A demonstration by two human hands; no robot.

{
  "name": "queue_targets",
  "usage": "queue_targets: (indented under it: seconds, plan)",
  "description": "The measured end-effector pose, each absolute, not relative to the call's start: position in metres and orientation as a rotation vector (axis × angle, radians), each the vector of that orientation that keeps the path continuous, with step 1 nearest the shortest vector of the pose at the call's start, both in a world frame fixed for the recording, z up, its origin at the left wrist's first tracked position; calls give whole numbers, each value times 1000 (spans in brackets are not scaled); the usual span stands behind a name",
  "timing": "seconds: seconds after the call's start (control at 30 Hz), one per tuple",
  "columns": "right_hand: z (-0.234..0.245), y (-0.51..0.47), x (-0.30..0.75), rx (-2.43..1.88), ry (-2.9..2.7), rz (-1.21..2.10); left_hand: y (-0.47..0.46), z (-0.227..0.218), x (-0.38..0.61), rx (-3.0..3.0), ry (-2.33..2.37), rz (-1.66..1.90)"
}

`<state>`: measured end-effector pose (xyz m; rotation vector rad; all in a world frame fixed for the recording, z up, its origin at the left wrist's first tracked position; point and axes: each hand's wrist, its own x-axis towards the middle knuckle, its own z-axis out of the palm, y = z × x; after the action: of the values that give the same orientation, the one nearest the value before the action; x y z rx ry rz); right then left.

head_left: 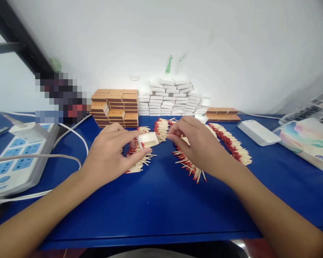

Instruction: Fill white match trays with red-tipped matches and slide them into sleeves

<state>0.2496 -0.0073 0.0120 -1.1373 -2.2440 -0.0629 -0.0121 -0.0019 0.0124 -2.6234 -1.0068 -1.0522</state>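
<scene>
With filling apparently underway, a matchbox tray (148,137) containing matchsticks (146,144) is clamped by the left hand (109,148) over the surface (150,211), the right hand (195,141) is pinched together, contents unclear, and careful alignment seems needed next.

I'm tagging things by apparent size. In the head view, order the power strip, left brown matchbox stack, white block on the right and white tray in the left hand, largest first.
1. Power strip
2. Left brown matchbox stack
3. White block
4. White tray in the left hand
</scene>
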Motion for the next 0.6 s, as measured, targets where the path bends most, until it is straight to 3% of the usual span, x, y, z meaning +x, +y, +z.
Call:
queue_targets:
  seconds: [0.33,0.6]
  plan:
    - [11,-24,224,-931,-2382,-310,-9,11,-9,-2683,-860,-1080]
    - [17,-19,238,-972,-2246,-273,-6,12,-9,-2655,-914,-1058]
